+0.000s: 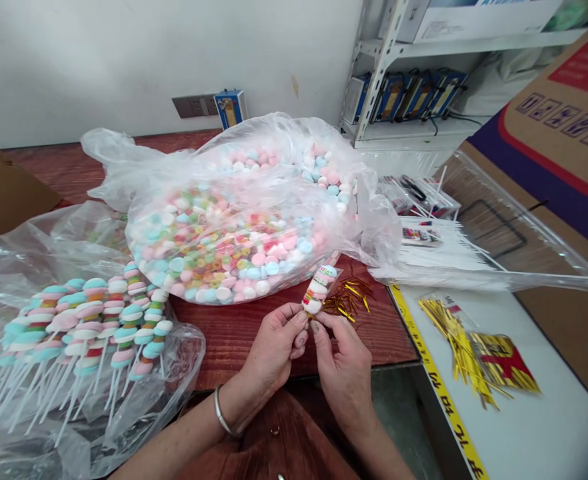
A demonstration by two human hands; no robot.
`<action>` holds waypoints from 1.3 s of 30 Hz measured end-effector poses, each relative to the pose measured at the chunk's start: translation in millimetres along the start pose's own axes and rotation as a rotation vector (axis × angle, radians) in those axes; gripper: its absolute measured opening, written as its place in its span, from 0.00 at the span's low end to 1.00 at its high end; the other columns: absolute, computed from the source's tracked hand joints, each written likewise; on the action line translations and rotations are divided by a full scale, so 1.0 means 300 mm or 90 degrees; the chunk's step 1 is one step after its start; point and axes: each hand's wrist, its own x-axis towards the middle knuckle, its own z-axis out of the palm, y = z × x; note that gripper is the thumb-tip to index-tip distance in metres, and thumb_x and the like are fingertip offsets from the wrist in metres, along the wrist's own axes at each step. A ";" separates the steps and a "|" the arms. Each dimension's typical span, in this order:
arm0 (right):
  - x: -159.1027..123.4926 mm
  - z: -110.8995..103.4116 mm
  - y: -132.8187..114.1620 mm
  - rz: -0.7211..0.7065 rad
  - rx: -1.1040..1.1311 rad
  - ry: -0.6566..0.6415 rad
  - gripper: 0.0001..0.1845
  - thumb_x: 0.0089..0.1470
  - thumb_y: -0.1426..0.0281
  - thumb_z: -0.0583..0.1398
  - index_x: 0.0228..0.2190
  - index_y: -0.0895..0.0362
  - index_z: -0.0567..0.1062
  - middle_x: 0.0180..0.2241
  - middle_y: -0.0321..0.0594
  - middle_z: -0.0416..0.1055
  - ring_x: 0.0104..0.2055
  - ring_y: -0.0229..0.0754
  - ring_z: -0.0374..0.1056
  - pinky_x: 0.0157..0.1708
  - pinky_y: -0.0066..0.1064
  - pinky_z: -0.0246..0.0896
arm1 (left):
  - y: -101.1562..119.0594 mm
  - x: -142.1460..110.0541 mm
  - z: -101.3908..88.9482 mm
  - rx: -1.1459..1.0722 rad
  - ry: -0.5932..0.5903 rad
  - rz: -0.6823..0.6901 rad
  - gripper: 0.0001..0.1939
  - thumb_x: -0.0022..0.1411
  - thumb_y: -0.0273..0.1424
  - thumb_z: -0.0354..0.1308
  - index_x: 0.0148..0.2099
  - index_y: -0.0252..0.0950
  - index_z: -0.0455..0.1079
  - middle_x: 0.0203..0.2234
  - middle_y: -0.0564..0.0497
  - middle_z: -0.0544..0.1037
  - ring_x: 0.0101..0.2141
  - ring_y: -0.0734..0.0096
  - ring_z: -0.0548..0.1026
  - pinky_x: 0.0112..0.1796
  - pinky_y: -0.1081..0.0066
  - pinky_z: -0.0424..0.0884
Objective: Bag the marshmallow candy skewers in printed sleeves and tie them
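Note:
Between my two hands stands a marshmallow skewer in a clear printed wrapper, with pink, white and coloured candy pieces stacked inside. My left hand is closed, pinching the gathered lower end of the wrapper; the stick below is hidden by fingers. My right hand has thumb and forefinger pinched at the same neck, where a bit of gold twist tie shows. Just behind my right fingers lies a loose pile of gold twist ties on the red-brown table.
A large clear bag of loose marshmallows and gummy rings fills the table's middle. To the left, several unwrapped marshmallow skewers lie on plastic. At right are white sticks, more gold ties and a cardboard box. Shelving stands behind.

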 end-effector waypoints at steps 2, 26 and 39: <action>0.002 0.006 0.014 -0.068 -0.063 0.017 0.10 0.66 0.73 0.55 0.42 0.57 0.76 0.38 0.43 0.77 0.40 0.43 0.73 0.40 0.33 0.67 | -0.009 -0.001 -0.001 0.016 -0.001 0.012 0.16 0.55 0.38 0.68 0.37 0.32 0.70 0.17 0.60 0.62 0.18 0.85 0.52 0.17 0.82 0.45; 0.007 0.006 0.011 0.033 0.025 0.004 0.09 0.62 0.69 0.55 0.29 0.54 0.70 0.26 0.37 0.68 0.29 0.41 0.64 0.31 0.32 0.59 | -0.014 -0.014 -0.034 0.471 -0.065 0.254 0.15 0.70 0.35 0.51 0.51 0.40 0.76 0.35 0.47 0.78 0.37 0.63 0.73 0.44 0.68 0.68; -0.006 -0.180 -0.066 0.236 0.332 -0.138 0.13 0.61 0.64 0.58 0.25 0.55 0.68 0.25 0.32 0.64 0.28 0.36 0.57 0.29 0.27 0.54 | 0.078 -0.034 -0.058 0.699 -0.340 0.307 0.20 0.70 0.29 0.47 0.40 0.44 0.82 0.72 0.58 0.47 0.71 0.53 0.33 0.66 0.44 0.36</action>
